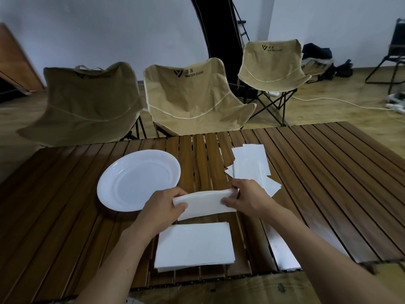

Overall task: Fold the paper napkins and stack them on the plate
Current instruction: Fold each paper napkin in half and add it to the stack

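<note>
Left hand: the left hand pinches the left end of a napkin, thumb on top and fingers curled beneath, so the paper stays taut enough to crease.
Right hand: the right hand pinches the right end the same way, holding the opposite edge level with the left.
Napkin in hand: it hangs just above the bench, near the front edge and about midway along it, already doubled over; it is held up, I judge, so the two layers can be lined up before pressing.
Folded stack: a neat pile of napkins lies at the front edge just below the hands, probably parked there as finished pieces awaiting transfer.
Loose napkins: a fanned heap of napkins sits beyond the right hand toward the far edge, within easy reach as the supply.
Plate: the plate stands left of the hands, nothing on it, so stacking has not begun.
Beyond the bench: three folding chairs face the far edge.
</note>
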Available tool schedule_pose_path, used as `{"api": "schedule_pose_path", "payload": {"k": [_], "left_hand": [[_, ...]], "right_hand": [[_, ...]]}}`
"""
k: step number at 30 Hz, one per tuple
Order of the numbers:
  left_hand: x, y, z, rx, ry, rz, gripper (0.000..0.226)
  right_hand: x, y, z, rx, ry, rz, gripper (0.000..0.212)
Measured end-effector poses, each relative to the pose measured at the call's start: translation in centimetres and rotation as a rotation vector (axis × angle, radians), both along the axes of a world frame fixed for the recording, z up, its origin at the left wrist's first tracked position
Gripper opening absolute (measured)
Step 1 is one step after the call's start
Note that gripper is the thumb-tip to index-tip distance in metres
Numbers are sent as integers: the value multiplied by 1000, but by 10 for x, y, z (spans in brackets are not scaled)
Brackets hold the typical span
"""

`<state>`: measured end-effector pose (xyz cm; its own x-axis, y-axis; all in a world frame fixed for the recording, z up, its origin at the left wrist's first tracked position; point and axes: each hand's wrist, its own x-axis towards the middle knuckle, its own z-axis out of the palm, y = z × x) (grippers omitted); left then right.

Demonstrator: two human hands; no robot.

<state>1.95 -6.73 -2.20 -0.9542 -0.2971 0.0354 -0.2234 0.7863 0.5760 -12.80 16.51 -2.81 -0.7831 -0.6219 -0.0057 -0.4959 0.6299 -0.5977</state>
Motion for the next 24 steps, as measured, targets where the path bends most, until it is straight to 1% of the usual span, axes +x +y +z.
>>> {"api": "schedule_pose_path", "payload": {"k": [3,6,9,11,12,13,14,16,18,19,21,24], "left_hand": [[3,1,-2,-20,-30,-26,22],[4,-2,6,-19,24,-7,16],[8,-7,28,42,153,67,13],[16,-12,46,155,198,115,11],[21,-16,52,238,176,133,11],[26,-20,55,327,115,143,12],[31,-22,57,397,14,142,13],[41,-25,53,430,-227,116,13],[46,-24,44,364,-406,64,13],[47,-24,39,318,-455,40,13],[46,-24,32,253,-474,28,13],[45,-24,25,141,-449,31,16]], "right_hand": [[1,1,-2,43,-3,31,29],[0,5,5,27,15,42,22],[6,6,27,-139,-17,44,15],[15,7,45,-260,-163,43,18],[19,8,51,-277,-279,57,21],[23,8,54,-241,-401,78,25],[28,8,54,-160,-499,101,28],[37,7,49,28,-598,154,33],[44,4,42,148,-597,181,38],[47,2,40,186,-576,182,40],[51,-2,37,232,-542,179,42],[53,-6,30,299,-469,165,43]]}}
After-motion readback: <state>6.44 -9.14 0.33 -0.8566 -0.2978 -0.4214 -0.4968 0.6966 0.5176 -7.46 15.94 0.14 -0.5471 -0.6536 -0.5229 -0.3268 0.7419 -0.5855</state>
